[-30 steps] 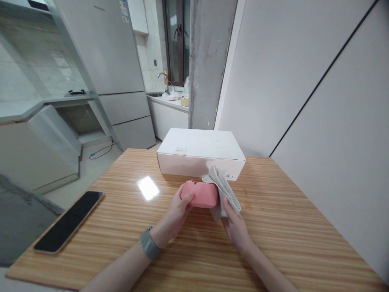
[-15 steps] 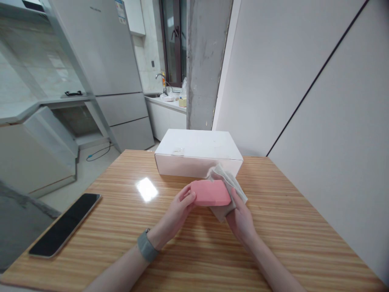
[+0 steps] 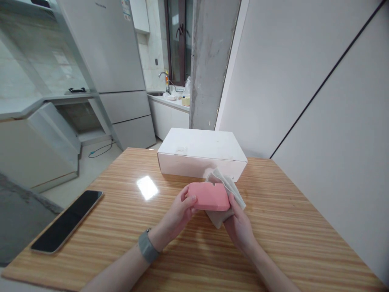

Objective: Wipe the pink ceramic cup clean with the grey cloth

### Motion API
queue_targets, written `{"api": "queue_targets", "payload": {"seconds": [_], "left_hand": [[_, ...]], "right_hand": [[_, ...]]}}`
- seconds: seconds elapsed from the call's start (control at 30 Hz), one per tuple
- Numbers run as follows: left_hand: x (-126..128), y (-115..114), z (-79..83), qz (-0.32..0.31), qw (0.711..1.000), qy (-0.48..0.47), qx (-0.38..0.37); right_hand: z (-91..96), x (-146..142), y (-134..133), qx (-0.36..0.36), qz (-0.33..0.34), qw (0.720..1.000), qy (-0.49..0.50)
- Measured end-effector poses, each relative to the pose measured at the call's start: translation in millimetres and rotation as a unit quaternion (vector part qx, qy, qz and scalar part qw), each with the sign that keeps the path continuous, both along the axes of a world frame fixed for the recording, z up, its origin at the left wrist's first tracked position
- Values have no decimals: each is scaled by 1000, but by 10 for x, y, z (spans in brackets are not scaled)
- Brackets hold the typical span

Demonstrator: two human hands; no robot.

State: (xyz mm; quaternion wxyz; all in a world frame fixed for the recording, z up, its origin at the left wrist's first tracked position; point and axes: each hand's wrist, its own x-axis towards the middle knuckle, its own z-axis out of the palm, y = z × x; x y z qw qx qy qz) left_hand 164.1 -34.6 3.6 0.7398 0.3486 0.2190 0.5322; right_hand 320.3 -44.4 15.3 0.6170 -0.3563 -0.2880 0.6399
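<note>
A pink oblong case [image 3: 209,196] with bevelled edges is held above the table, its left end pinched by my left hand [image 3: 180,209]. My right hand [image 3: 238,223] is closed on a grey cloth [image 3: 232,190], which lies behind and below the right end of the case. The right thumb lies near the case's right edge; the fingers under the cloth are hidden. A grey band [image 3: 148,246] is round my left wrist.
Behind my hands a white cardboard box [image 3: 200,156] stands on the wood-grain table [image 3: 273,243]. A black phone [image 3: 68,221] lies flat at the table's left side. A white wall [image 3: 334,142] borders the right. A fridge [image 3: 121,73] and kitchen counter stand beyond.
The pink case has tilted and shifted slightly left and down, with the cloth and both hands moving along with it. The whole view has shifted a little.
</note>
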Motion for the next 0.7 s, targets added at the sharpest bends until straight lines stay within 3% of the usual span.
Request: {"api": "queue_targets", "payload": {"seconds": [0.5, 0.7], "left_hand": [[-31, 13, 146, 77, 989, 125, 14], [-34, 42, 103, 97, 984, 147, 13]], "right_hand": [[-87, 22, 18, 5, -9, 1000, -29], [-139, 28, 23, -6, -29, 999, -37]]}}
